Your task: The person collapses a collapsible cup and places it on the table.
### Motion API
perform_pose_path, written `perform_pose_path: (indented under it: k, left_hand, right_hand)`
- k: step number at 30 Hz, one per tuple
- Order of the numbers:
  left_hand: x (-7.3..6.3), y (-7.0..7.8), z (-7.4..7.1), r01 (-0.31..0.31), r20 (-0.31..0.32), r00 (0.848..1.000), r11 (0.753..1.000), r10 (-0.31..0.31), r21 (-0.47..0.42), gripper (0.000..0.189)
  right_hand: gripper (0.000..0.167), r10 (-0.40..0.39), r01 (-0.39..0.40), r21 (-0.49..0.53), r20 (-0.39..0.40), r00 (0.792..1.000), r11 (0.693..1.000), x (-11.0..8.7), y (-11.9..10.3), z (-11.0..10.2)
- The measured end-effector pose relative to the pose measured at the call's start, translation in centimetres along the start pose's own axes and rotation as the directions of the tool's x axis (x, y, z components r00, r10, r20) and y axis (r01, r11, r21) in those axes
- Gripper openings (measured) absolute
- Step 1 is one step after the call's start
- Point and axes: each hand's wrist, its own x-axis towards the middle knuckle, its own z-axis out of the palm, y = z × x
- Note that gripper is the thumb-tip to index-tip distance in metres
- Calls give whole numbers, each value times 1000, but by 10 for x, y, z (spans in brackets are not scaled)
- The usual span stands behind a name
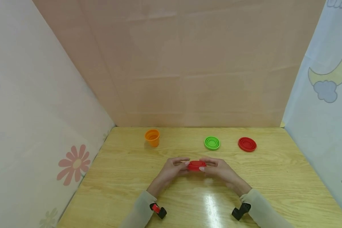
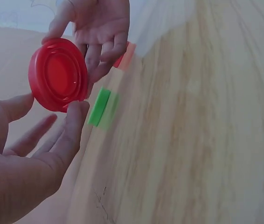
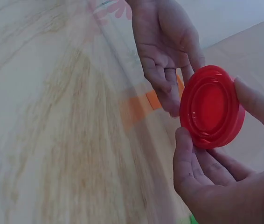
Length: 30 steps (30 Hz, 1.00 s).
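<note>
1. Left hand (image 1: 172, 168): fingers partly curled, thumb and fingertips parted just enough to pinch one side of the rim of a ringed red disc (image 1: 196, 165).
2. Right hand (image 1: 218, 168): similar pinch, opposite side.
3. Disc sits between both sets of fingertips, above the desk (image 1: 117, 180).
4. Orange cup (image 1: 152, 139): upright, beyond and left of left fingers.
5. Green disc (image 1: 212, 143): beyond right fingers.
6. Second red disc (image 1: 247, 144): farther right.

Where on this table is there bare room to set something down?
Bare table: right of the right sleeve, left of the left sleeve, and at the back between the orange cup and green disc. It's crowded mid-table, where the left hand and right hand hold a red disc.
</note>
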Motion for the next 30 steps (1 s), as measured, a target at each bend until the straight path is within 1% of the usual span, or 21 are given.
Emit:
perform_pose_path:
  k: [2,5,9,12,17,20,23,26,30]
  left_hand:
    - [-1,0,-1,-27,6,1000,1000,26,12,45]
    - [-2,0,-2,-56,15,998,998,55,37,44]
    - [-3,0,-4,-97,28,995,992,95,76,41]
    - [-3,0,-5,-128,40,991,988,125,88,39]
    - [-4,1,-5,-179,76,982,977,170,120,38]
    - [-3,1,-4,-196,67,980,969,188,151,38]
    - [-2,3,-3,-185,40,983,969,181,161,35]
    - [-2,4,-3,-172,31,985,974,170,149,33]
    - [-3,5,-5,-144,30,989,986,142,89,33]
  right_hand:
    - [59,3,-4,47,22,1000,999,0,0,0]
    - [46,0,-6,116,57,998,993,-1,-2,-1]
    - [35,1,-17,172,93,996,985,-3,-5,-2]
    - [34,15,-37,197,111,994,980,-4,-5,-2]
    - [41,62,-96,244,141,988,965,-5,-4,-1]
    - [46,78,-117,244,164,983,963,-4,-4,1]
    - [49,78,-120,233,183,980,965,-4,-6,2]
    - [51,72,-109,210,178,981,972,-4,-8,3]
    - [46,61,-90,211,138,989,973,-5,-11,5]
